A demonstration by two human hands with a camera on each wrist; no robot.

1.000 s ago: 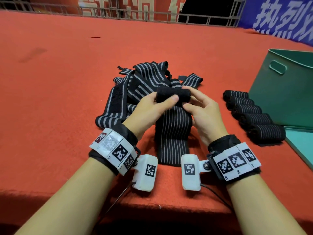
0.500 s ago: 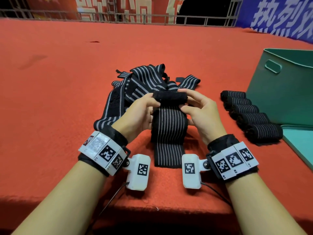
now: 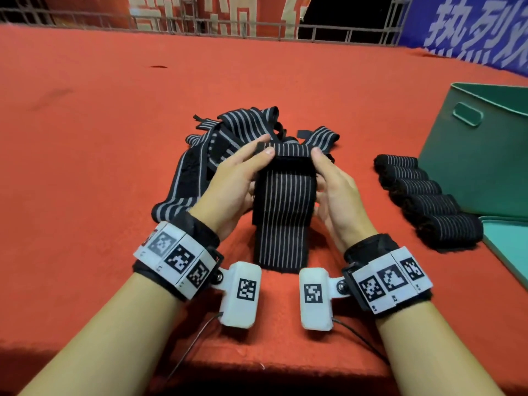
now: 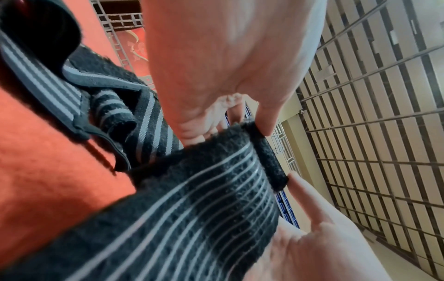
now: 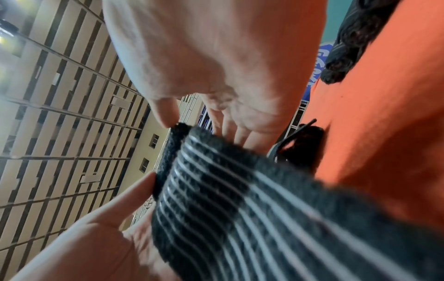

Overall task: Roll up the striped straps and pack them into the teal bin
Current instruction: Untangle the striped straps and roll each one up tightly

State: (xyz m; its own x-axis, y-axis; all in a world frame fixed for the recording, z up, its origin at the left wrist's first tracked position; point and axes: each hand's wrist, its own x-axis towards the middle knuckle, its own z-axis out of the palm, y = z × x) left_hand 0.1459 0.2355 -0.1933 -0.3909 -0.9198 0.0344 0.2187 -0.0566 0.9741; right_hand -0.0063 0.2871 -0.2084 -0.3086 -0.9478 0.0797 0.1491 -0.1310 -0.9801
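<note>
Your left hand (image 3: 234,181) and right hand (image 3: 335,190) pinch the striped strap (image 3: 283,210) by its two side edges, thumbs on its black folded top end. It hangs between your palms, long axis running away from you, free end on the red felt table (image 3: 85,167). Five rolled straps (image 3: 423,195) sit beside the teal bin (image 3: 485,155).
</note>
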